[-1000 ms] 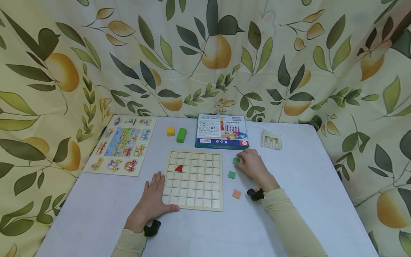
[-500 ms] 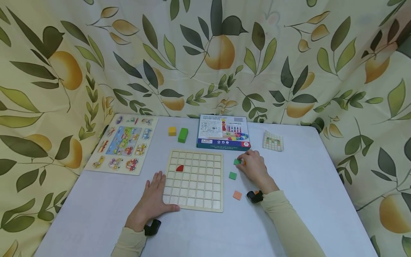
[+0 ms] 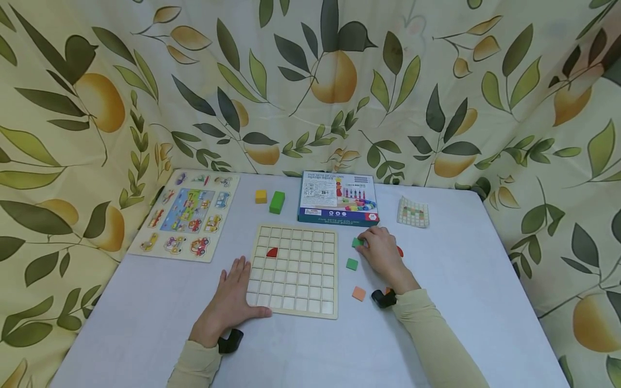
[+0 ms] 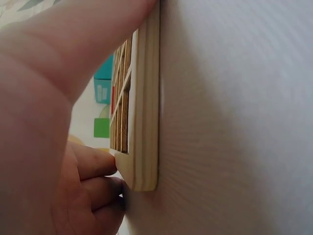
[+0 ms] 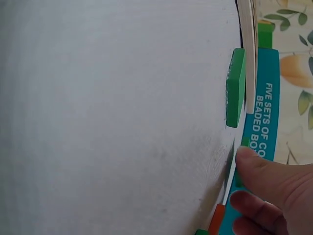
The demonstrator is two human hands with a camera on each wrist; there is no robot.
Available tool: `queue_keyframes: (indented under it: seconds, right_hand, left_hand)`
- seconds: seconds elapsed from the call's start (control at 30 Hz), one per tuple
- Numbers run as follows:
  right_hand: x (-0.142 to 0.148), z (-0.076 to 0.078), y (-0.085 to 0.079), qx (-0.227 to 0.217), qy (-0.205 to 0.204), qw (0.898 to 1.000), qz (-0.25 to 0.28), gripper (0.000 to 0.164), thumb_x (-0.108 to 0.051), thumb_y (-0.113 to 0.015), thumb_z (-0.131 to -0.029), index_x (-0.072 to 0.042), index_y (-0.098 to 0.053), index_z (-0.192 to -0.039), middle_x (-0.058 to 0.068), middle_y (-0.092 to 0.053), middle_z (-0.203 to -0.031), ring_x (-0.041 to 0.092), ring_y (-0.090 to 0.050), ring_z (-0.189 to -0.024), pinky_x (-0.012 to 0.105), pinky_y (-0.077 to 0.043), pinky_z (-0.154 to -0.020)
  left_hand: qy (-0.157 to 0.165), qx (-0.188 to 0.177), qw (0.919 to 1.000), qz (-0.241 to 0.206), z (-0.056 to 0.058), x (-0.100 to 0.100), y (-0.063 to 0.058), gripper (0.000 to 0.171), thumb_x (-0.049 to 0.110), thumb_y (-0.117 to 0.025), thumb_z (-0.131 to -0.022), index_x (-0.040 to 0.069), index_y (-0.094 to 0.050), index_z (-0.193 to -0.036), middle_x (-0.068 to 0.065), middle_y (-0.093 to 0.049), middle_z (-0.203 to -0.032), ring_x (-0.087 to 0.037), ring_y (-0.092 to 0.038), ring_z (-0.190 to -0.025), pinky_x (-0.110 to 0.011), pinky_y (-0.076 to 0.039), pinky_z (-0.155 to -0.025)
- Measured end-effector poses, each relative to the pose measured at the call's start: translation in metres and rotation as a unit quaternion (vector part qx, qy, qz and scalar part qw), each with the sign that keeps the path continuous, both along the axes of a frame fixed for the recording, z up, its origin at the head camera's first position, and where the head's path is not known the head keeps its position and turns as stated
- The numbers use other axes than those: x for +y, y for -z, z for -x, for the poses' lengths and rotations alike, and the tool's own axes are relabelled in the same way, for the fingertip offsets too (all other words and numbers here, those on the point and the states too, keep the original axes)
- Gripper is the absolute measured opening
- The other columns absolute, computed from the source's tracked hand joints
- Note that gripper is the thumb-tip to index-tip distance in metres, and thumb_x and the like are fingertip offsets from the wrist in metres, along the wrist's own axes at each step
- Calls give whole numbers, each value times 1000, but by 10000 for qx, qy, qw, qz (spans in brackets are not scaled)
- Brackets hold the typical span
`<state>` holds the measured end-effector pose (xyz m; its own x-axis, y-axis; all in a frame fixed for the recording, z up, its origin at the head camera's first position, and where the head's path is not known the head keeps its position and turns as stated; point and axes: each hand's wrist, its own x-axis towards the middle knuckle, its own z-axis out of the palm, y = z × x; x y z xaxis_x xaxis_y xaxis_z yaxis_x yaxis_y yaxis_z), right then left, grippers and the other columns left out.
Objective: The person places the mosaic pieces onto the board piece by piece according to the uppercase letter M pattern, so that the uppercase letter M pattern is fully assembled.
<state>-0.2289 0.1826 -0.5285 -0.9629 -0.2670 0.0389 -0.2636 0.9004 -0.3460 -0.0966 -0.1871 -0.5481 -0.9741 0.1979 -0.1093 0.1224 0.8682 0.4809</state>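
Pinching a green tile (image 3: pixel 356 242) right of the frame's centre, the right hand (image 3: pixel 383 253) probably has something light, stiff, best edge-held; the left hand (image 3: pixel 227 303), fingers spread, touches the board (image 3: pixel 297 272).

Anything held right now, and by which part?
The right grip appears to pinch the farther green square tile by its right side, contact partly hidden. The left grip only rests against the pale wooden grid board.

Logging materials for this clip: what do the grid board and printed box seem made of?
Grid board: likely wood, pale and matte; grain lines run along its edge. Printed box: perhaps cardboard, smooth-looking, judging by its flat printed faces.
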Motion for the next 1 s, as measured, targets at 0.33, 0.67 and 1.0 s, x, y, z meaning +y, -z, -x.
queue_keyframes:
  seconds: [0.33, 0.67, 1.0]
  right_hand:
    - [-14, -2, -6, -19, -262, 9988, 417, 29, -20, -75, -88, -4, -72, -112, 9, -69, -107, 29, -55, -105, 49, -41, -93]
    - [-31, -7, -10, -37, -546, 9968, 574, 30, -23, -73, -90, -4, -72, -113, 7, -68, -105, 25, -55, -99, 44, -44, -89]
    - [-46, -9, -14, 119, -789, 9951, 587, 29, -26, -72, -91, -6, -72, -113, 5, -69, -104, 24, -55, -99, 43, -44, -90]
  left_hand:
    - [-3, -108, 9999, 9, 0, 0, -1, 137, 77, -74, -59, -7, -18, -152, -23, -8, -159, -35, -1, -146, -58, -4, -114]
    - [-49, -75, 10000, -16, 0, 1, -2, 135, 75, -76, -60, -7, -20, -151, -22, -10, -159, -35, -3, -147, -56, -4, -114]
    - [-94, -202, 9998, -5, 1, 0, -3, 137, 77, -74, -59, -7, -19, -152, -22, -8, -160, -34, -1, -147, -55, -2, -115]
